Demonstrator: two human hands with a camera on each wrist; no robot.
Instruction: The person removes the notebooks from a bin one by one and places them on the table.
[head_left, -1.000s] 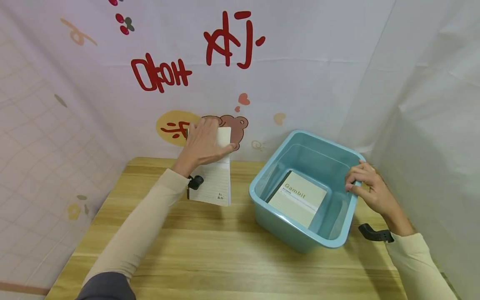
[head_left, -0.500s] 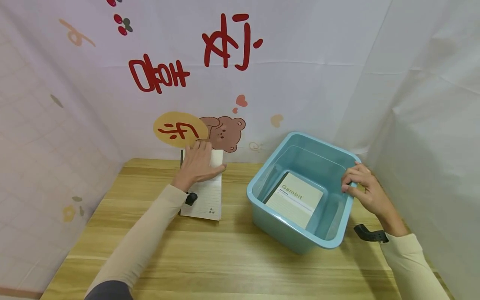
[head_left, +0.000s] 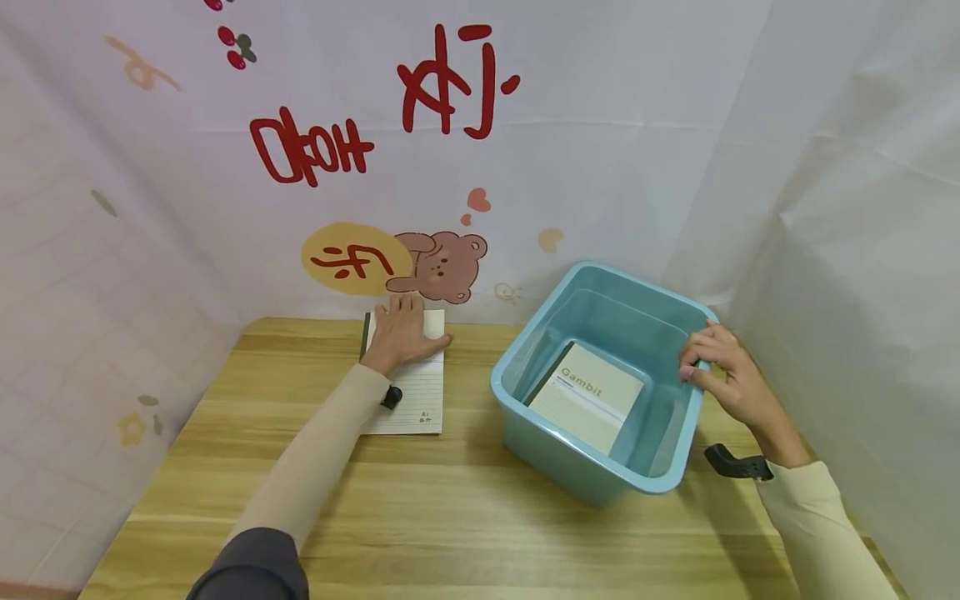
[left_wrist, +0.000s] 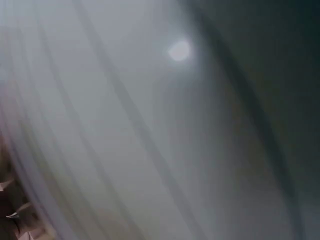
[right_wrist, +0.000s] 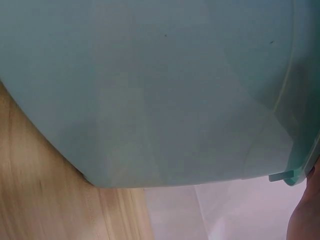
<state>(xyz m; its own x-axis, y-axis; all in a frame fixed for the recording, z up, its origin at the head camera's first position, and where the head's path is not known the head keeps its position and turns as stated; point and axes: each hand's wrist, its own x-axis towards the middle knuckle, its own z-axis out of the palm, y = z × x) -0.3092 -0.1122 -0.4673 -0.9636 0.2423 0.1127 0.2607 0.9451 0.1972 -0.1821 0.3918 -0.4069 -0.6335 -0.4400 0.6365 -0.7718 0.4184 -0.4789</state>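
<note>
A lined notebook with a dark spine lies on the table near the back wall, left of the tub. My left hand rests on its upper part, fingers spread toward the far edge and thumb at the right edge. In the left wrist view the lined page fills most of the picture, blurred. My right hand grips the right rim of a blue plastic tub, fingers hooked over it. Inside the tub lies another notebook marked "Gambit". The right wrist view mostly shows the tub's outer wall.
The wooden table meets a white printed sheet hung at the back and sides. A bear print sits on it just behind the left hand.
My left hand has lowered the notebook from a raised position onto the table, moving slightly left and toward me. My right hand has stayed on the tub's rim.
</note>
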